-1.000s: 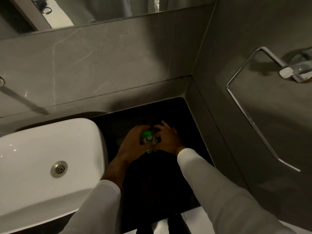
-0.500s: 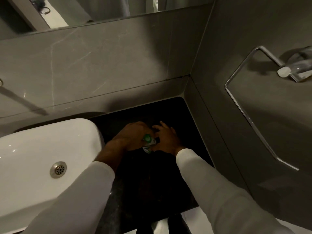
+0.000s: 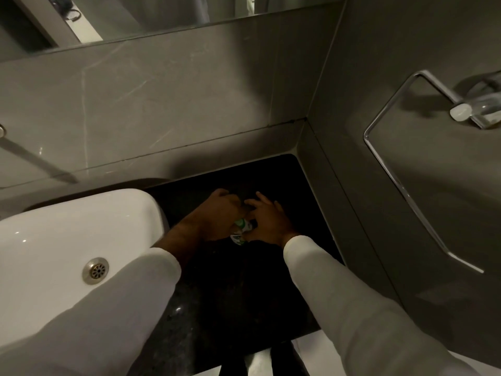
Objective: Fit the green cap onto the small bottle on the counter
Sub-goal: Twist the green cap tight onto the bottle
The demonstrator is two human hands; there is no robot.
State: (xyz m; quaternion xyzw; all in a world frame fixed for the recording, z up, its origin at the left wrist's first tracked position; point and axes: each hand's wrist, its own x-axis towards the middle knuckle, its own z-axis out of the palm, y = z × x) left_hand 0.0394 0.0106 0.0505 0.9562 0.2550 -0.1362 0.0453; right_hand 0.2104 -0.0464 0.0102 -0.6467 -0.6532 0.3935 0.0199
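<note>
Small bottle (image 3: 240, 234) upright on dark counter (image 3: 244, 294), beside sink (image 3: 67, 240). Right hand (image 3: 267, 226) fingers wrap its body; left hand (image 3: 221, 217) covers green cap (image 3: 239, 222), grip unclear. Keep cap square, press straight down.

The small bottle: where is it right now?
In the head view, the small bottle sits on the dark counter between the left hand and right hand, right of the white sink.
</note>
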